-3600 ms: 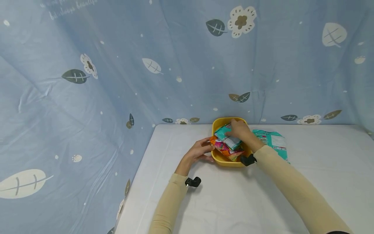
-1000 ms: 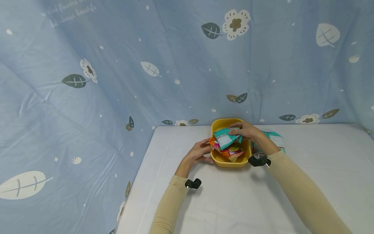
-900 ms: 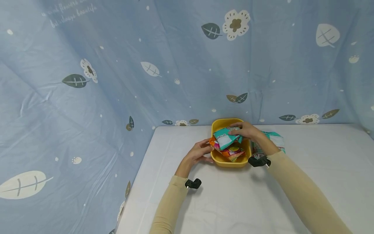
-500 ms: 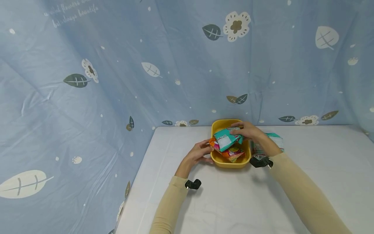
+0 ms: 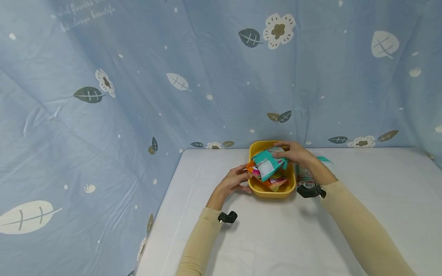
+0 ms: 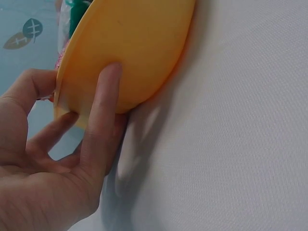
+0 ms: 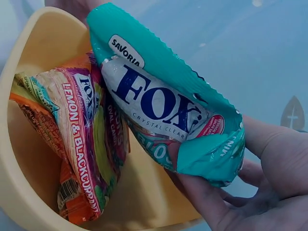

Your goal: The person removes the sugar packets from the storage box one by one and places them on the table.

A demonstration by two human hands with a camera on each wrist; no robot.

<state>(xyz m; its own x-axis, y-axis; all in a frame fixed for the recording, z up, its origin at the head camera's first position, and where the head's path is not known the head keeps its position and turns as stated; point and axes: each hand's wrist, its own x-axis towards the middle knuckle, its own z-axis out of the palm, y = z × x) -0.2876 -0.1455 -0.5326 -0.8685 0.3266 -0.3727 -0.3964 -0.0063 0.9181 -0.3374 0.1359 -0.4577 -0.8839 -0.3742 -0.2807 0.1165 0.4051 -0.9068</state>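
Pinching the teal-and-white plastic packet (image 5: 266,166) in our right hand (image 5: 299,154), we've just turned it slightly, so handling seems unfinished, our left hand (image 5: 233,180) gripping the rounded yellow plastic tub (image 5: 272,194).

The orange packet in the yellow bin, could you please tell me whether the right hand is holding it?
No, the right hand holds the teal packet, while the orange packet lies in the yellow bin.

left sleeve (image 5: 199,241), right sleeve (image 5: 362,230): long, beige | left wrist camera (image 5: 228,217), right wrist camera (image 5: 308,191): black | left hand (image 5: 234,180), right hand (image 5: 297,152): bare
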